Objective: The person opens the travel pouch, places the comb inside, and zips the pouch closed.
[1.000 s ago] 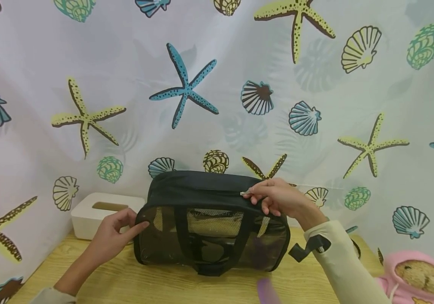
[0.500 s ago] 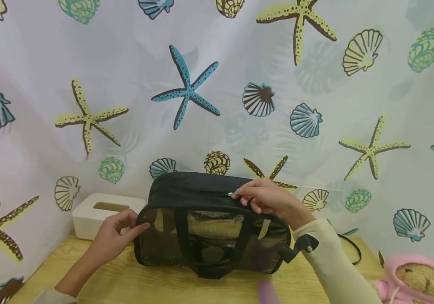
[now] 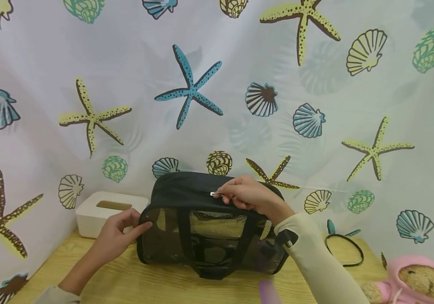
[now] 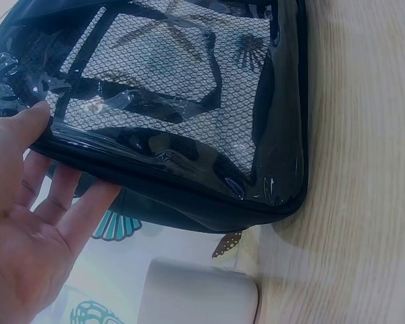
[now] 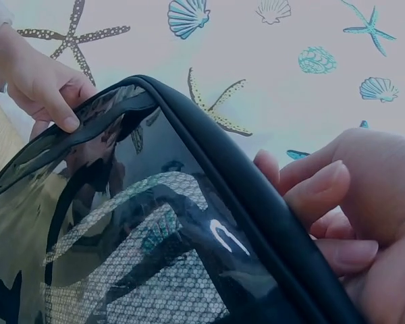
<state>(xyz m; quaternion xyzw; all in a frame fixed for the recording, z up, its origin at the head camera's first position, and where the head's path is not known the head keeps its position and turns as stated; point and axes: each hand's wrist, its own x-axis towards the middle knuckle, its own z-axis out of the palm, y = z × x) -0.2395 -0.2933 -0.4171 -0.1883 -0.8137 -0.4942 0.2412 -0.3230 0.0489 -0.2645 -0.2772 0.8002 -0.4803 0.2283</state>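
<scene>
Behind everything, a white curtain [image 3: 232, 38] printed with starfish and shells. Upright in front of it, on a pale wood table [image 3: 126, 280] — black bag [image 3: 217, 223]. Soft black top, rounded ends, dark piping round the edge. Clear glossy plastic front, smoky in head view, creased and glaring up close. Visible through it: pale mesh [image 4: 169, 64]. Black strap handle [image 3: 211, 272], hung in a U down the front. Gripped at upper left corner by left hand [image 3: 116, 232] — thumb on plastic, fingers behind. Metal zipper pull [image 3: 212, 194] near mid-top, pinched by right hand [image 3: 251, 194], other fingers curled. Just left: white box [image 3: 88, 223]. To the right: black cord loop [image 3: 362, 255], pink-hooded plush bear [image 3: 424, 283].
</scene>
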